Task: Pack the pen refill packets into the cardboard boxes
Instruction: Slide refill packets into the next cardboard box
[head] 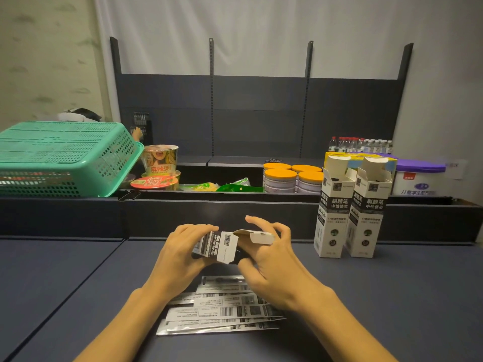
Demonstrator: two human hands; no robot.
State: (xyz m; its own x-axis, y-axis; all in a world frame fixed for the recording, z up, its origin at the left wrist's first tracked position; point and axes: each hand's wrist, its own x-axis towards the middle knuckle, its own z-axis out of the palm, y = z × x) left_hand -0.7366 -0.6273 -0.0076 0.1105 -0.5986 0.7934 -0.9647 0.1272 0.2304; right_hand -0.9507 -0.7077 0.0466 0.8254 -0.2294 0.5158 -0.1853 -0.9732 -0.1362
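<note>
While left hand [180,253] grips box [218,245] — packets [222,313] below.

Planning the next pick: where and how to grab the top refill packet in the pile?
Take the top refill packet by its long edges near the free left end, coming from above. It lies flat and thin on the table, so a pinch across the narrow width suits it. Its right end is hidden under the right hand, and the left hand holds the box above it.
</note>
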